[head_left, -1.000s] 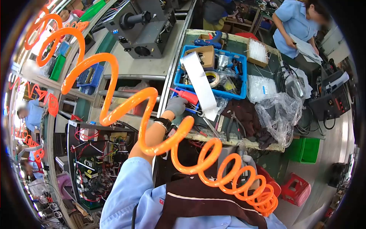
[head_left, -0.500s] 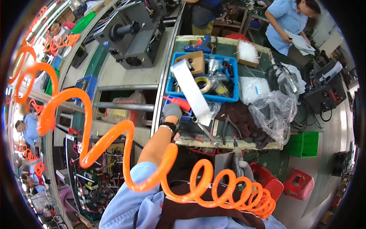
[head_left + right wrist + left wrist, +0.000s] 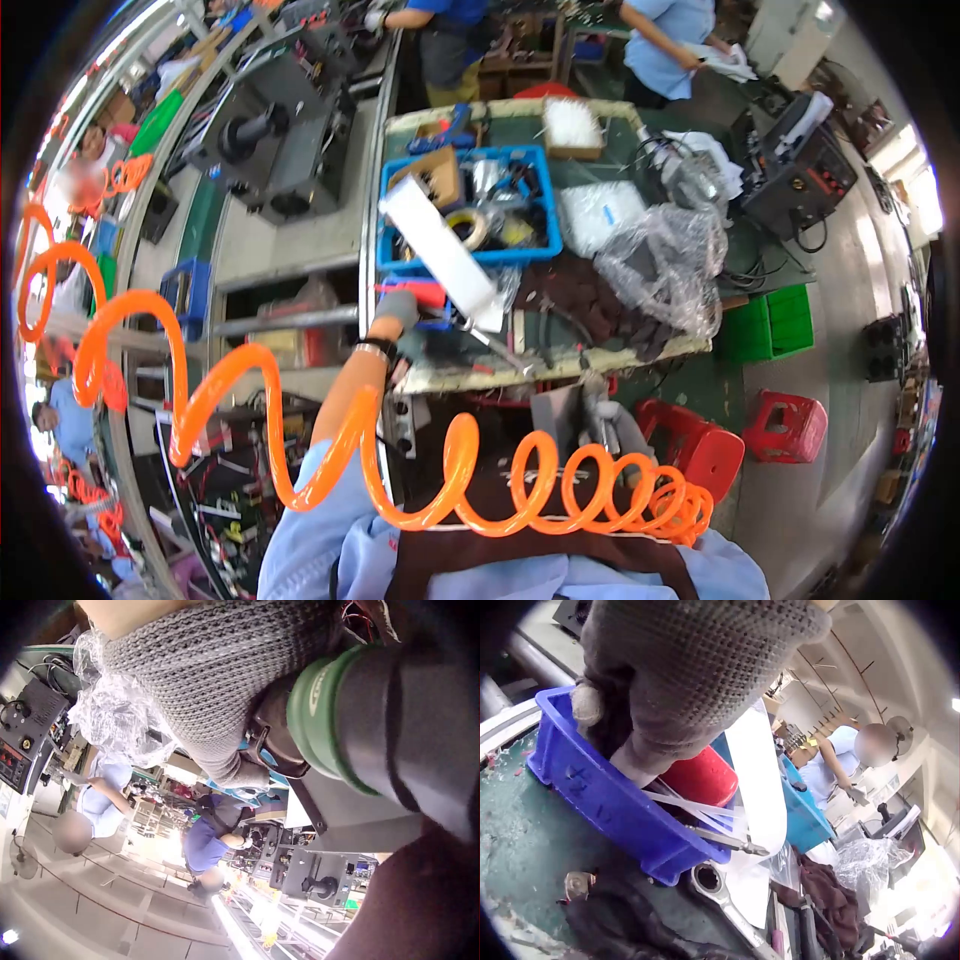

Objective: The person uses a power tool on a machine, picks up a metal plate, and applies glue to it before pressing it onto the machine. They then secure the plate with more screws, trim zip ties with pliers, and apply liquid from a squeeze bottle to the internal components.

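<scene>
My left hand (image 3: 399, 308), in a grey knit glove, reaches into a small blue bin (image 3: 592, 796) at the bench's left edge. Its thumb lies by the bin wall and the fingertips are hidden inside; whether they pinch anything I cannot tell. Beside the fingers lies a red rounded thing (image 3: 702, 778) with a narrow tip, near white strips and a metal bit (image 3: 731, 841). A ratchet wrench (image 3: 731, 911) lies just outside the bin. Low in front of my body, my gloved right hand (image 3: 202, 682) grips a green-and-black power tool (image 3: 330, 724).
An orange coiled hose (image 3: 315, 490) spans the foreground. Behind the small bin stands a larger blue tray (image 3: 553, 200) of parts, with a long white strip (image 3: 435, 240) over its edge. Crumpled clear plastic (image 3: 665, 265) and dark cloth (image 3: 570, 295) lie right. Red stools (image 3: 785, 425) stand on the floor.
The head view has turned, so the bench sits further left, and the orange hose has swung lower. My left hand stays at the small blue bin; the right hand stays low with the tool.
</scene>
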### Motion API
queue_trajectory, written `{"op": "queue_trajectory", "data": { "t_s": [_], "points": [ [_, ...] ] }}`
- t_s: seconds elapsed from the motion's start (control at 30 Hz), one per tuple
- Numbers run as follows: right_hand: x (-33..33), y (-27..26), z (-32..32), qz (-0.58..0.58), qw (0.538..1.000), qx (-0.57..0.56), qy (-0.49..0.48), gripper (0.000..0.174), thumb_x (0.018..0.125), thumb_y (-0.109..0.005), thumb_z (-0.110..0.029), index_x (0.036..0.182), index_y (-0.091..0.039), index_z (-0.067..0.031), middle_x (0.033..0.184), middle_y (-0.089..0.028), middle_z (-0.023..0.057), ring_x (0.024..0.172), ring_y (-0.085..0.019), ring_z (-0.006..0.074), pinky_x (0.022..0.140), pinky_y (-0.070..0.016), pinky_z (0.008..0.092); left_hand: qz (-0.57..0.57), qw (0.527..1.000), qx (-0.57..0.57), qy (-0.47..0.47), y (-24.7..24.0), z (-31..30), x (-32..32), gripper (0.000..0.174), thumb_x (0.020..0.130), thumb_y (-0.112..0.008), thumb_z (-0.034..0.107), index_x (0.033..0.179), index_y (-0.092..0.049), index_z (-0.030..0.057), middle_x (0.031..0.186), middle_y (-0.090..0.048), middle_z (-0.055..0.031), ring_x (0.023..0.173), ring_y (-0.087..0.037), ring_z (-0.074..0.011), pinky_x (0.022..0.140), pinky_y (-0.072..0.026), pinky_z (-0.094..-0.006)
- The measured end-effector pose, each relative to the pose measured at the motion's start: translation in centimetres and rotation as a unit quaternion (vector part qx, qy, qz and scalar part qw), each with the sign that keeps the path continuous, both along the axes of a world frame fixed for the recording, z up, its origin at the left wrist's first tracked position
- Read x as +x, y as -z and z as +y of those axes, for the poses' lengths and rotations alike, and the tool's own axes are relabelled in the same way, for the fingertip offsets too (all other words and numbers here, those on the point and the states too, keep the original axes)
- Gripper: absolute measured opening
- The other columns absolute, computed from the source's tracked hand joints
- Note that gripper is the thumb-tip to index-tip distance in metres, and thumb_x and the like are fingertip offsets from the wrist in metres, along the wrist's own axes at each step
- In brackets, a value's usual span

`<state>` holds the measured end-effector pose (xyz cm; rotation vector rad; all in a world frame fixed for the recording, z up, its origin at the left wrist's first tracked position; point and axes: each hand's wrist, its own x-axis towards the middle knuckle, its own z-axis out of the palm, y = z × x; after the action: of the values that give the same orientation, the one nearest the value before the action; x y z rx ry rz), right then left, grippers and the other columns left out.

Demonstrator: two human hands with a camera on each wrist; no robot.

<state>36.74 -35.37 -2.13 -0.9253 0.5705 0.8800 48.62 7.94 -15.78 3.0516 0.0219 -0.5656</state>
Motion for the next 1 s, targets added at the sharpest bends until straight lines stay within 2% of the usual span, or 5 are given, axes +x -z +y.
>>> {"op": "queue_trajectory", "data": {
  "t_s": [0.2,0.3,0.47,0.67,1.0],
  "points": [
    [0.1,0.4,-0.2,0.061,0.998,0.011,0.003,0.030,0.078,-0.058,-0.037,0.091,-0.054,-0.0112,0.065,-0.060,0.0078,0.054,-0.060,0.0198,0.052,-0.0505,0.0294,0.013,0.998,-0.064,-0.010,-3.4,0.2,-0.6,0.016,0.071,-0.060,0.017,0.081,-0.070,0.0090,0.081,-0.066,-0.0150,0.076,-0.064,-0.0302,0.074,-0.0499,-0.0381],
    [0.1,-0.2,-0.3,0.088,0.996,-0.001,-0.001,0.031,0.077,-0.058,-0.038,0.093,-0.054,-0.0113,0.064,-0.060,0.0082,0.055,-0.059,0.0200,0.053,-0.0505,0.0294,0.044,0.977,-0.206,0.038,-3.0,2.0,-0.8,0.022,0.072,-0.055,0.013,0.088,-0.070,0.0119,0.088,-0.066,-0.0111,0.085,-0.062,-0.0288,0.079,-0.0486,-0.0376],
    [0.5,-3.7,0.5,0.150,0.989,0.020,-0.002,0.033,0.075,-0.060,-0.040,0.091,-0.054,-0.0118,0.064,-0.060,0.0097,0.055,-0.058,0.0221,0.056,-0.0512,0.0327,0.058,0.975,-0.197,0.090,-4.4,1.7,-0.8,0.024,0.071,-0.056,0.008,0.091,-0.069,0.0107,0.086,-0.067,-0.0107,0.083,-0.063,-0.0278,0.076,-0.0487,-0.0355],
    [-0.7,2.6,-2.4,0.100,0.994,0.047,0.016,0.032,0.077,-0.059,-0.037,0.096,-0.052,-0.0113,0.066,-0.057,0.0079,0.058,-0.059,0.0211,0.054,-0.0498,0.0314,-0.013,0.947,-0.318,-0.039,-3.6,2.1,-2.2,0.017,0.070,-0.063,0.005,0.087,-0.068,0.0063,0.080,-0.067,-0.0102,0.074,-0.064,-0.0219,0.070,-0.0495,-0.0313],
    [-0.2,1.0,-1.3,0.161,0.981,0.107,-0.002,0.033,0.076,-0.059,-0.036,0.095,-0.052,-0.0106,0.065,-0.059,0.0106,0.056,-0.059,0.0245,0.053,-0.0513,0.0340,-0.167,0.850,-0.427,-0.260,-3.1,-0.2,-3.8,0.016,0.075,-0.064,0.003,0.090,-0.067,0.0013,0.080,-0.067,-0.0064,0.071,-0.059,-0.0125,0.070,-0.0481,-0.0258]
  ]
}}
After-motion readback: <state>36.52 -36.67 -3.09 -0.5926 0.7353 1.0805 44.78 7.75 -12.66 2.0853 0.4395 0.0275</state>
